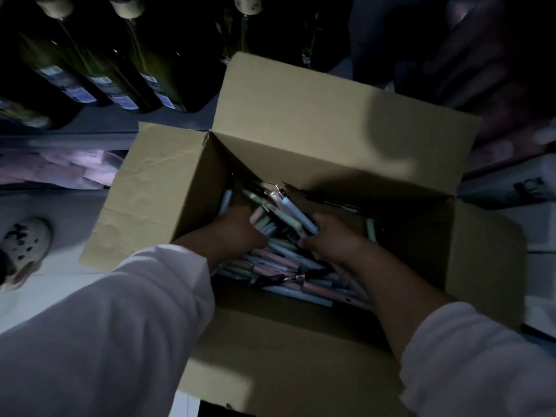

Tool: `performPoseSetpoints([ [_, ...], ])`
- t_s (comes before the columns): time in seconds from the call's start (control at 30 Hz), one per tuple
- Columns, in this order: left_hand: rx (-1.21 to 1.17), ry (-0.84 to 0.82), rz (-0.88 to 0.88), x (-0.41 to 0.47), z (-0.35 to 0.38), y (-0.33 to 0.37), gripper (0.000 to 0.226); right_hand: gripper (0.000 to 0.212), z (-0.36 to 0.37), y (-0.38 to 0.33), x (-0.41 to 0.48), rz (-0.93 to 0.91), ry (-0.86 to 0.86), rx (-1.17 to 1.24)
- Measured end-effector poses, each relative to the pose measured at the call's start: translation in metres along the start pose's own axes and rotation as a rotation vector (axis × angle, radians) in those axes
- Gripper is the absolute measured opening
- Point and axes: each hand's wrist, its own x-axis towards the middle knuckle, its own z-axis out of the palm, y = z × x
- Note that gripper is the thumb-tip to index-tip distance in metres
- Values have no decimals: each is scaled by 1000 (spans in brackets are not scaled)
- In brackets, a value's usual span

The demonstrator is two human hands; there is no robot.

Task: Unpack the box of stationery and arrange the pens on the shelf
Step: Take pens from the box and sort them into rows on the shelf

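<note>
Both hands are down inside the open cardboard box (301,121) at frame centre. The left hand (237,233) and right hand (331,239) together clasp a bundle of pens (285,218) (pastel ones), above the loose pile. Dark bottles (126,64) stand upper left.

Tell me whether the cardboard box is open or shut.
Open. The cardboard box has its flaps folded outward, and both the left hand and right hand reach inside, gathering a bundle of pens.

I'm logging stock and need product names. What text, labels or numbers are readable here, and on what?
None can be read.
Bottle labels: pale printed patches, too blurred and dim.
Cardboard box: no print visible.
Pens: any markings too small to tell.
</note>
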Motion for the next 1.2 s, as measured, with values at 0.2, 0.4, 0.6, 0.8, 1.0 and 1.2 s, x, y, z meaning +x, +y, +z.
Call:
performPoseSetpoints([
  [0.2,-244,3,-40,-28,-18,16,53,27,-27,-14,-40,-47,-13,106],
  [0.4,-396,-43,-3,-75,-39,38,32,21,-53,-34,-92,-101,-33,225],
  [0.6,-544,-51,65,-130,-58,76,32,22,-74,-65,-144,-178,65,375],
  [0.8,-626,-26,182,-196,-70,123,26,18,-105,-104,-209,-272,199,823],
  [1.0,-640,-81,337,-258,-74,167,27,11,-127,-132,-285,-311,183,1208],
  [1.2,-496,-79,488,-313,-79,202,31,14,-133,-142,-356,-341,230,1383],
])
